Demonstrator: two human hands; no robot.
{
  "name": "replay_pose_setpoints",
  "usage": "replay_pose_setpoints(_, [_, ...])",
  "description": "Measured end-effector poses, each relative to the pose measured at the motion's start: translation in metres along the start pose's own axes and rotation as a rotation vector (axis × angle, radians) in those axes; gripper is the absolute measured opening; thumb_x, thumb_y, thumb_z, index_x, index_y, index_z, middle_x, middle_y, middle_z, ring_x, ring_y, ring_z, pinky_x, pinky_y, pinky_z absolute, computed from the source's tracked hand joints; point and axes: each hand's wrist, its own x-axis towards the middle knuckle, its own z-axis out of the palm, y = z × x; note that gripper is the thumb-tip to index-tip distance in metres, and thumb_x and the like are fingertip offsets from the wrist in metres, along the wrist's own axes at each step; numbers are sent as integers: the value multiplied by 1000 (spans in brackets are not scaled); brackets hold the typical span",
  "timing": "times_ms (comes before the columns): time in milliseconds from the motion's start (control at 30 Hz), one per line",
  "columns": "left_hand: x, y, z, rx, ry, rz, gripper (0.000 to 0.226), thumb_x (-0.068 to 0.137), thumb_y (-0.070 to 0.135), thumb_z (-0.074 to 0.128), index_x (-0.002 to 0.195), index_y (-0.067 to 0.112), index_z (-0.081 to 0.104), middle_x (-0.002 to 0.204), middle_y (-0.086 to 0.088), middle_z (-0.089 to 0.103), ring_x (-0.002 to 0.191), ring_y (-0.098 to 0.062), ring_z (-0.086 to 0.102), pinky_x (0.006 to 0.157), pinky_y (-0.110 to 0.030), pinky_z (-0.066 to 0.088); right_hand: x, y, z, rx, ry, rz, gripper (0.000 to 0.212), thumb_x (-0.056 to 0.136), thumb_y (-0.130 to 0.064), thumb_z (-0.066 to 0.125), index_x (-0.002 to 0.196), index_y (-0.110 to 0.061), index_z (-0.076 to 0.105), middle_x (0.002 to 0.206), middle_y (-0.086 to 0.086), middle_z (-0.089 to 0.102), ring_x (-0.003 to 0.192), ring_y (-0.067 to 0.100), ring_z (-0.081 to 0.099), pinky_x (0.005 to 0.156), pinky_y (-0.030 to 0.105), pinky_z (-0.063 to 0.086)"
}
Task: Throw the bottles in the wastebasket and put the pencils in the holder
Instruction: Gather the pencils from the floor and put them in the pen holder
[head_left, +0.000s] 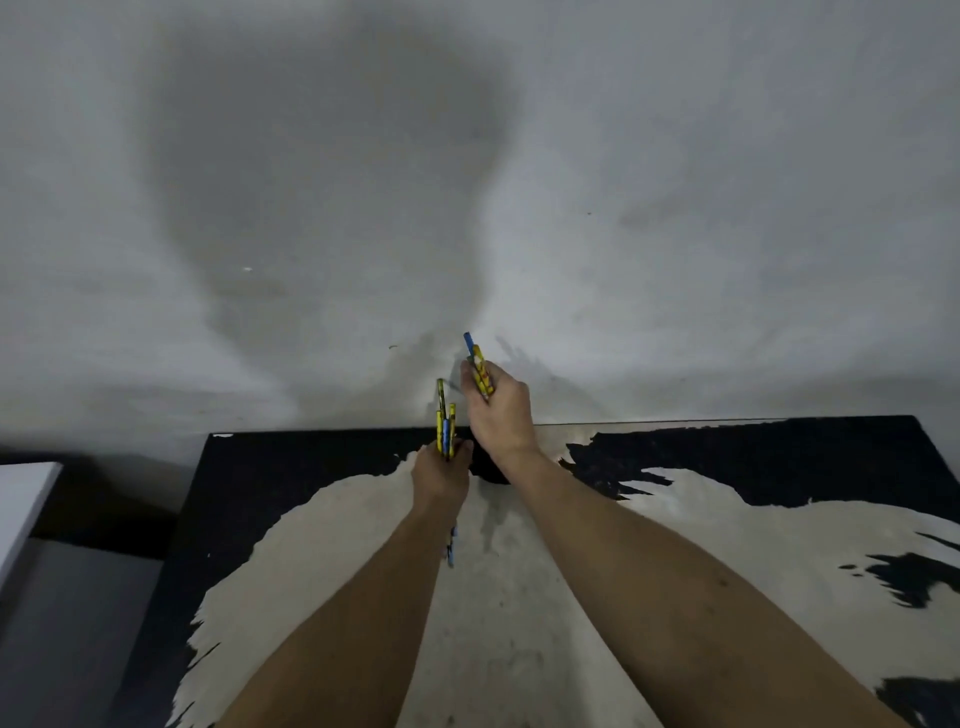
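Clearly the pencil half of the job is under way: the left hand (441, 475) is clenched around a bundle of yellow and blue pencils (445, 431) held upright, with one tip poking out below the wrist, and the right hand (498, 410), raised a little higher and just beside it, grips a second small bunch of pencils (478, 366) that points up toward the wall (467, 182). Both hands hover over the far edge of the worn black table (727, 452), whose coating has flaked away to pale board across most of its top. A dark round shape (491, 475) shows between and under the wrists; it may be the holder, though too much of it is covered to say. No pencil can be seen standing in it, so I judge that step not yet done. No bottles and no wastebasket appear anywhere in view, so that half cannot be judged. A pale slab (21, 509) at the left edge is cut off and unidentifiable.
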Motion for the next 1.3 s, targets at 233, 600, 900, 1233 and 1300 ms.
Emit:
replay_pose_setpoints(233, [3, 2, 0, -4, -16, 24, 14, 92, 24, 62, 86, 12, 69, 71, -8, 63, 60, -21, 53, 58, -29, 41, -3, 37, 3, -19, 90, 12, 42, 101, -45, 53, 79, -10, 56, 59, 1, 45, 51, 9, 38, 53, 23, 38])
replay_pose_setpoints(600, [-3, 7, -2, 4, -7, 32, 13, 93, 26, 63, 91, 15, 68, 80, -9, 67, 73, -26, 62, 65, -33, 47, -9, 57, -4, -66, 149, -46, 19, 97, -37, 62, 93, -18, 61, 87, -3, 65, 82, 12, 61, 73, 26, 50])
replay_pose_setpoints(900, [-15, 8, -17, -100, 141, 87, 25, 90, 42, 64, 83, 19, 70, 80, -7, 71, 80, -23, 67, 78, -42, 54, -45, 79, -48, -219, -63, 76, 115, 64, -58, 86, 154, -25, 24, 143, -3, 37, 138, 17, 35, 111, 32, 35])
replay_pose_setpoints(1233, [-41, 68, -11, -266, 171, 195, 39, 92, 46, 60, 66, 17, 54, 58, 3, 54, 54, -8, 54, 53, -22, 42, -50, 96, -42, -214, -178, 204, 94, 58, -42, 94, 134, -31, 40, 132, -2, 52, 126, 22, 52, 101, 44, 49])
replay_pose_setpoints(1300, [-43, 84, -6, -263, 135, 236, 46, 93, 48, 58, 59, 19, 46, 52, 4, 46, 44, -9, 45, 42, -17, 36, -49, 75, -44, -190, -170, 125, 75, 63, -15, 91, 117, -45, 48, 121, 1, 61, 116, 22, 59, 96, 43, 52])
